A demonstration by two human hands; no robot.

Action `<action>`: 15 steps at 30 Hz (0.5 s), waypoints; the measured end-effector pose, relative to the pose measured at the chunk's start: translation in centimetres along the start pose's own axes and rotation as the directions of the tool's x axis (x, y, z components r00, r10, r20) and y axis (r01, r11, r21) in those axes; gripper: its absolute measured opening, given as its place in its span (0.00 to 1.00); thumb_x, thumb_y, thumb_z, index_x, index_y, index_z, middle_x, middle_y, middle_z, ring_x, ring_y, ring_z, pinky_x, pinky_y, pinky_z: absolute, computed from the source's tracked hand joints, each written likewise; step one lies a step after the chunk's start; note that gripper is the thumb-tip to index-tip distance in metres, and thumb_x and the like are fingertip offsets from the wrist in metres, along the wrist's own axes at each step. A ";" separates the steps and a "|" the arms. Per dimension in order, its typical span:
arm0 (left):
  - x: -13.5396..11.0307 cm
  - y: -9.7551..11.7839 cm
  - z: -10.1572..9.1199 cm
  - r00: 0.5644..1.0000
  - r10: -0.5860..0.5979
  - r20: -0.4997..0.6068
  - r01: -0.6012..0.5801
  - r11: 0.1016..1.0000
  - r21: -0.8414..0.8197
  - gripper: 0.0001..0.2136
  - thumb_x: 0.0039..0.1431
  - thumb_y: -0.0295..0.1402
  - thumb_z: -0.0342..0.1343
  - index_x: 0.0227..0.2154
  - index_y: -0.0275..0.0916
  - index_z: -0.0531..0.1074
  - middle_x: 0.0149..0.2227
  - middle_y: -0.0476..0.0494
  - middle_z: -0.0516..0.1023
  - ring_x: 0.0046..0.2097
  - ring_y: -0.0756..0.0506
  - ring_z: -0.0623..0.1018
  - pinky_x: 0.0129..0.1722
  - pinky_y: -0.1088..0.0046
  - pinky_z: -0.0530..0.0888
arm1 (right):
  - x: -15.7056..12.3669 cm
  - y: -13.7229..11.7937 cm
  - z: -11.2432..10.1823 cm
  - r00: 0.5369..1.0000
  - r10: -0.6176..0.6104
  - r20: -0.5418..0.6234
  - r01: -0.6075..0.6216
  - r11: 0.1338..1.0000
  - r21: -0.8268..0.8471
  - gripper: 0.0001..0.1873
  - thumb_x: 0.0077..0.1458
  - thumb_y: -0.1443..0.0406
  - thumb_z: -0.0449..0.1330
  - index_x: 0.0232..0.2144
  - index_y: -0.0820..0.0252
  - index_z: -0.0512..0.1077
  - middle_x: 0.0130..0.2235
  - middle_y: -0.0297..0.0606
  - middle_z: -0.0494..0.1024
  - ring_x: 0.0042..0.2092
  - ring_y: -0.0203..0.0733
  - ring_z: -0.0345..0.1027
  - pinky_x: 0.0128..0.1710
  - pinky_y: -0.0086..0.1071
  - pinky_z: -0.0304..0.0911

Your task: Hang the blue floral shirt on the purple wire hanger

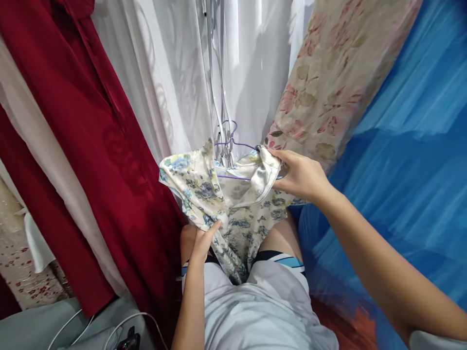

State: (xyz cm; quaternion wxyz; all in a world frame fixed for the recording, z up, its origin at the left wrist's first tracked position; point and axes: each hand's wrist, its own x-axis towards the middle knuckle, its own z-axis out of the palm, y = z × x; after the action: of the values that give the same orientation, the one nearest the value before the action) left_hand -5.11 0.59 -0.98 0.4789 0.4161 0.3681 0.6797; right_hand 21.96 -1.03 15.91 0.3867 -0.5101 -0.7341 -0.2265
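Note:
A white floral shirt [241, 223] with blue and yellow flowers hangs in front of my lap, its neckline toward the curtains. A thin purple hanger [233, 141] passes through the neck opening, its hook standing above the collar. My left hand [204, 238] grips the shirt's left front, thumb on top of the fabric and the other fingers hidden beneath. With thumb and fingers, my right hand [299, 175] pinches the bunched right shoulder of the shirt near the hanger's end.
White curtains [175, 73] hang behind, with metal hangers [219, 97] before them. A dark red garment [83, 121] hangs at left; a floral fabric [314, 87] and blue tulle [394, 194] hang at right. White cables [134, 316] lie at lower left.

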 end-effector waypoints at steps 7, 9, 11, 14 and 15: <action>-3.1 -6.7 -0.6 1.000 0.014 -0.026 -0.007 0.971 0.239 0.24 0.46 0.23 0.57 0.49 0.40 0.74 0.48 0.41 0.80 0.55 0.40 0.76 0.58 0.60 0.70 | -2.0 0.1 -0.9 0.980 -0.201 0.000 0.199 0.972 0.124 0.43 0.46 0.55 0.68 0.63 0.56 0.64 0.58 0.46 0.71 0.57 0.62 0.65 0.55 0.51 0.61; -4.4 -8.6 -0.7 1.000 0.009 0.008 -0.011 0.957 0.290 0.22 0.48 0.23 0.53 0.48 0.41 0.74 0.44 0.42 0.81 0.55 0.41 0.76 0.58 0.61 0.70 | -3.5 -2.0 -0.7 0.980 -0.174 -0.097 0.194 0.946 0.259 0.40 0.50 0.54 0.67 0.63 0.53 0.63 0.62 0.45 0.66 0.62 0.63 0.57 0.60 0.56 0.54; -5.4 -9.6 -0.8 0.999 0.007 0.044 -0.020 0.956 0.293 0.22 0.49 0.23 0.53 0.49 0.41 0.73 0.41 0.42 0.81 0.55 0.41 0.76 0.59 0.61 0.69 | -5.7 -4.7 0.1 0.988 -0.053 -0.142 0.112 0.889 0.443 0.33 0.54 0.55 0.64 0.61 0.51 0.64 0.61 0.44 0.66 0.62 0.59 0.59 0.60 0.53 0.55; -6.2 -9.9 -1.1 0.998 0.030 0.055 -0.045 0.951 0.307 0.21 0.49 0.24 0.53 0.48 0.42 0.73 0.42 0.41 0.81 0.54 0.41 0.76 0.59 0.62 0.69 | -9.5 -8.3 3.6 0.927 0.326 -0.185 -0.120 0.726 0.677 0.19 0.57 0.55 0.62 0.49 0.54 0.69 0.51 0.46 0.72 0.53 0.53 0.67 0.51 0.45 0.65; -6.3 -9.8 -1.3 0.998 0.033 0.046 -0.046 0.946 0.320 0.21 0.49 0.25 0.53 0.48 0.42 0.73 0.42 0.41 0.81 0.54 0.40 0.76 0.58 0.62 0.69 | -10.8 -9.0 5.3 0.859 0.481 -0.175 -0.210 0.643 0.736 0.17 0.58 0.55 0.61 0.47 0.55 0.67 0.46 0.45 0.72 0.47 0.49 0.69 0.47 0.42 0.67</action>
State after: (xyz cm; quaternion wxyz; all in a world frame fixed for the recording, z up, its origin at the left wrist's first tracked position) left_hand -1.66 -2.86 -11.62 0.3984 0.5093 0.4557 0.6117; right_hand 13.77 -6.73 4.69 0.7115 -0.4100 -0.5678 0.0571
